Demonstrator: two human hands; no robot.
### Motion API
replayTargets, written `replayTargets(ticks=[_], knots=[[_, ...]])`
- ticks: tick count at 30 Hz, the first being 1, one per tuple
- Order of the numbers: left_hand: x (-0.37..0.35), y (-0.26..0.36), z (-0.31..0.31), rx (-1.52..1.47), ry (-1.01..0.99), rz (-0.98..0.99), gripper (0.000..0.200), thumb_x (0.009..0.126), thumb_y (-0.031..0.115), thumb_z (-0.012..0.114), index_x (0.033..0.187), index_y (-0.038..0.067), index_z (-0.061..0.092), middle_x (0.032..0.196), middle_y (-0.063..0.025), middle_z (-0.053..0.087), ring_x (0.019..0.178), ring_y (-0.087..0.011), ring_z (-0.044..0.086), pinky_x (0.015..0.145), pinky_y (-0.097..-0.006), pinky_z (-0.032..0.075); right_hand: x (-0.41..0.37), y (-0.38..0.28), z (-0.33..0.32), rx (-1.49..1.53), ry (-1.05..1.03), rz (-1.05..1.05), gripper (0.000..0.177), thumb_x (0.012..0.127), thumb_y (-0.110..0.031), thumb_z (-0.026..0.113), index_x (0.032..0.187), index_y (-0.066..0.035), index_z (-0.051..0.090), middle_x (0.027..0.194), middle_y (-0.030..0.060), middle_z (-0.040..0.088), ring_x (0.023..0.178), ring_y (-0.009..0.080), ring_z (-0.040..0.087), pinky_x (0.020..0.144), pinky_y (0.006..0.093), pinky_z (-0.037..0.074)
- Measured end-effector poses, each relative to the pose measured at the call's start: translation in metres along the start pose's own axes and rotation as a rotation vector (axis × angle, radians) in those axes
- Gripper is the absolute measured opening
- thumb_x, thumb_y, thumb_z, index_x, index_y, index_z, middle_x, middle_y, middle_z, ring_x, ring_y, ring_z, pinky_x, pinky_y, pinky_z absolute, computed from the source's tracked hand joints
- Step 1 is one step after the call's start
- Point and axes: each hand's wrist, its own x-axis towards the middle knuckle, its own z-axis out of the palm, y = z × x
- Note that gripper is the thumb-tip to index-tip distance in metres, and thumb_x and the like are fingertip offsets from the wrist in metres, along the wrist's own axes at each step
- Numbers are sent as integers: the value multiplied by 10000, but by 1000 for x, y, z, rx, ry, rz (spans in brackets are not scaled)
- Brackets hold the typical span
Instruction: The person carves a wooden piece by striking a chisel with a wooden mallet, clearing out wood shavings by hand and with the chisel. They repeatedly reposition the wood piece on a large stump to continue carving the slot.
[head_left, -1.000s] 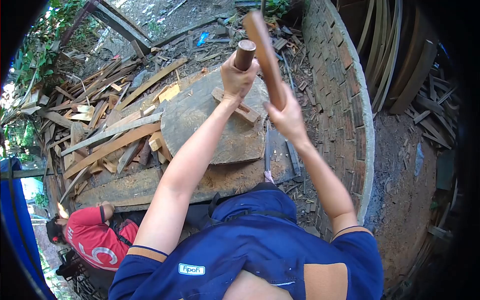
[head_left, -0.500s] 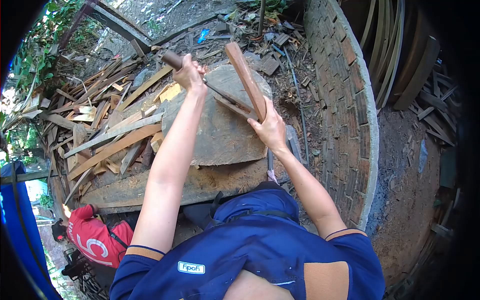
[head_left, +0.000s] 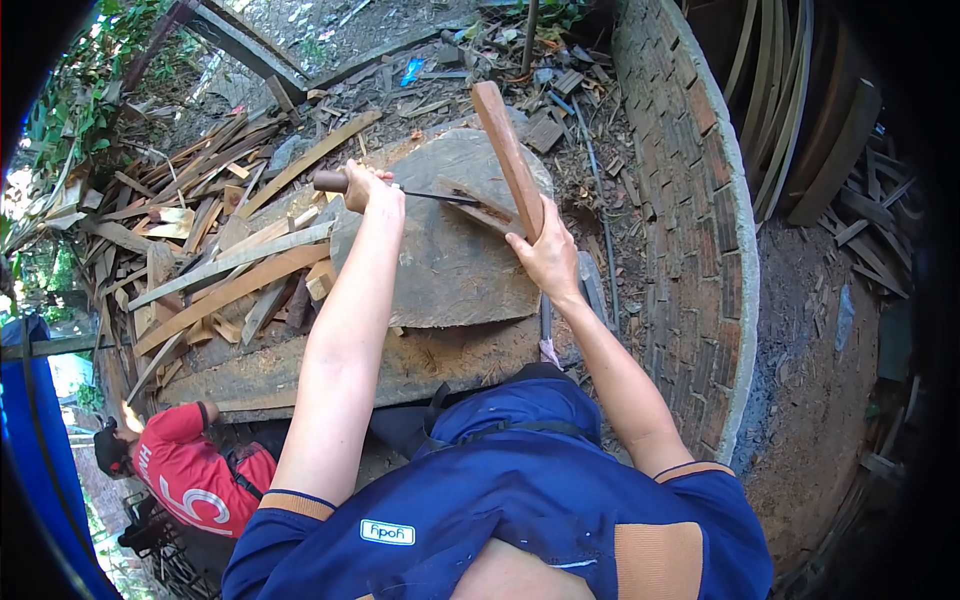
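My left hand [head_left: 368,188] is closed round the brown cylindrical handle [head_left: 329,181] of a tool with a thin dark metal blade [head_left: 428,196]. The blade points right, its far end overlapping a short wooden piece [head_left: 478,208] that has a dark groove. My right hand [head_left: 549,255] grips the lower end of a reddish-brown wooden bar [head_left: 508,150], which slants up and left. The grooved piece meets the bar near my right fingers, forming a narrow V. Both lie over a broad, cracked tree-stump block [head_left: 430,275].
Scrap wood and planks [head_left: 235,262] pile up left of the block. A curved brick wall [head_left: 690,230] rises on the right, with a thin pipe [head_left: 598,190] before it. A person in a red shirt [head_left: 205,470] is at lower left. Long boards [head_left: 835,150] lean beyond the wall.
My left hand has moved slightly down and left, turning the tool nearer to level. The wooden bar and my right hand sit slightly farther right. The person in red has shifted slightly.
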Motion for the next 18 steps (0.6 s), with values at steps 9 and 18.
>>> replayTargets(ticks=[9, 18], knots=[[19, 12, -44, -106, 91, -416, 576, 900, 657, 443, 848, 86, 488, 626, -57, 507, 556, -200, 519, 547, -350, 437, -3, -7, 0, -65, 14, 39, 701, 756, -245, 789, 1349, -124, 437, 1161, 197, 639, 1045, 414, 620, 865, 482, 505], [-91, 73, -8, 135, -853, 510, 523, 902, 109, 639, 1265, -2, 279, 1027, -139, 499, 883, -260, 662, 720, -403, 669, -1, -5, -4, -79, -17, 27, 686, 759, -255, 785, 1339, -128, 440, 1163, 199, 639, 1040, 421, 619, 856, 488, 506]])
